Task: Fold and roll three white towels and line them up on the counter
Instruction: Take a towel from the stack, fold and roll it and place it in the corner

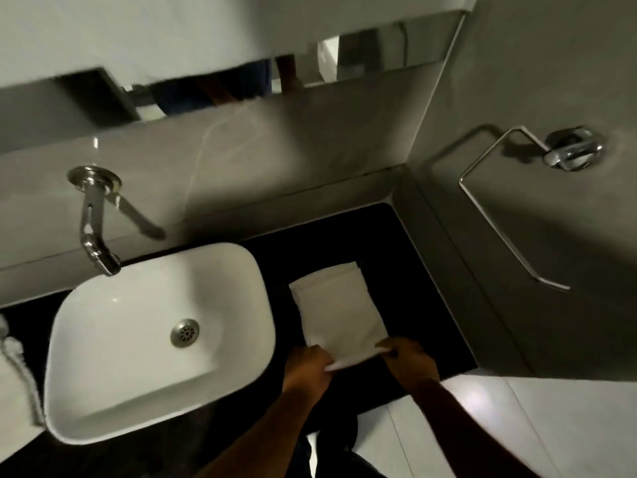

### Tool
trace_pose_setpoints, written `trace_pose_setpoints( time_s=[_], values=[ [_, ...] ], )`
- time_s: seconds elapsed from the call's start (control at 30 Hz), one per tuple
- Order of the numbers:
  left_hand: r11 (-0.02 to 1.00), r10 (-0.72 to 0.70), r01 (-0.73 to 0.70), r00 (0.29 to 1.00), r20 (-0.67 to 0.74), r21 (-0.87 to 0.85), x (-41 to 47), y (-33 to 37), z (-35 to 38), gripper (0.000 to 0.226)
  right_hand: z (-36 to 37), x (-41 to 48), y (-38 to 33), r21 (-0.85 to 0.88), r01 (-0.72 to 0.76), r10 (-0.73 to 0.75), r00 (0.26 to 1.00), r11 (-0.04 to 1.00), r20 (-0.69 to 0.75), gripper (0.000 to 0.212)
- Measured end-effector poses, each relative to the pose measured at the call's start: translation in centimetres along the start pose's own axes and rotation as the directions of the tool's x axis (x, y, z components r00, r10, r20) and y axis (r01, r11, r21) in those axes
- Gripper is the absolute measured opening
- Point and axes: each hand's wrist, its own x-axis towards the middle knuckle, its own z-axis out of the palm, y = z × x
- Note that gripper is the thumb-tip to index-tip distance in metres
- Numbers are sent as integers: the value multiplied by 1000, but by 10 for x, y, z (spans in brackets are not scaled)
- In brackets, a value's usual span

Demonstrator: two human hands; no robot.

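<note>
A white towel, folded into a long rectangle, lies flat on the black counter to the right of the sink. Its near end is lifted slightly. My left hand pinches the near left corner of that towel. My right hand grips the near right corner. Both forearms reach in from the bottom of the view. At the far left edge, another white cloth shows partly; what it is stays unclear.
A white basin with a metal drain sits left of the towel. A chrome tap juts from the back wall above it. A chrome towel ring hangs on the right wall. White floor tiles lie beyond the counter's near edge.
</note>
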Motion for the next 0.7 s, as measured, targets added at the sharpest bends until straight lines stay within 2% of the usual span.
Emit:
trace_pose_setpoints(
  time_s=[0.1, 0.17, 0.23, 0.3, 0.37, 0.47, 0.53, 0.63, 0.7],
  values=[
    [996, 58, -53, 996, -67, 77, -13, -10, 37, 29, 23, -3, 30, -261, 75, -78, 997, 962, -2, 26],
    [990, 74, -62, 992, -101, 125, -19, -15, 44, 30, 23, -4, 34, -360, 166, -178, 984, 918, 0, 25],
    [982, 71, -62, 996, -46, 176, -23, -19, 45, 35, 18, -2, 32, -396, 268, -277, 960, 878, 34, 23],
    [987, 31, -30, 999, -6, 155, -21, -19, 44, 43, 12, 5, 27, -373, 335, -344, 938, 865, 43, 22],
    [997, -58, 57, 998, 13, 47, -15, -18, 40, 48, 5, 16, 17, -338, 347, -342, 937, 875, 77, 23],
    [975, -184, 186, 983, 28, -121, -4, -15, 28, 42, -4, 28, 1, -220, 281, -256, 957, 934, 134, 22],
    [944, -238, 236, 971, 19, -230, 2, -14, 21, 35, -7, 33, -3, -115, 215, -204, 974, 970, 103, 25],
    [966, -215, 202, 974, -69, -163, 8, -10, 21, 29, -3, 37, -2, -91, 215, -213, 977, 972, 30, 33],
    [994, -100, 106, 981, -167, 22, 7, -7, 26, 36, 2, 40, -2, -161, 251, -253, 967, 955, 6, 28]
  ],
)
